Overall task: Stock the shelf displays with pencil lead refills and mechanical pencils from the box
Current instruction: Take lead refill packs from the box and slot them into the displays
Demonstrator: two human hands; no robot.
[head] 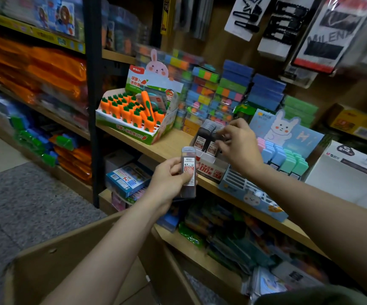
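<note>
My left hand [169, 179] grips a dark pencil lead refill case [188, 172] with a white 0.7 label, held upright in front of the shelf edge. My right hand [239, 144] reaches into the white and red lead refill display box [210, 167] on the wooden shelf [169, 146], fingertips pinched on the top of a refill tube [215, 139] standing among several others in it. An open cardboard box [68, 256] sits low in front of me, under my left forearm; its contents are hidden.
A carrot-shaped item display [134, 113] stands left of the refill box. Pastel eraser display with a bunny card [283, 142] and a white carton [349, 172] sit to the right. Stacked colourful packs [226, 91] fill the back. Lower shelves hold packaged stationery.
</note>
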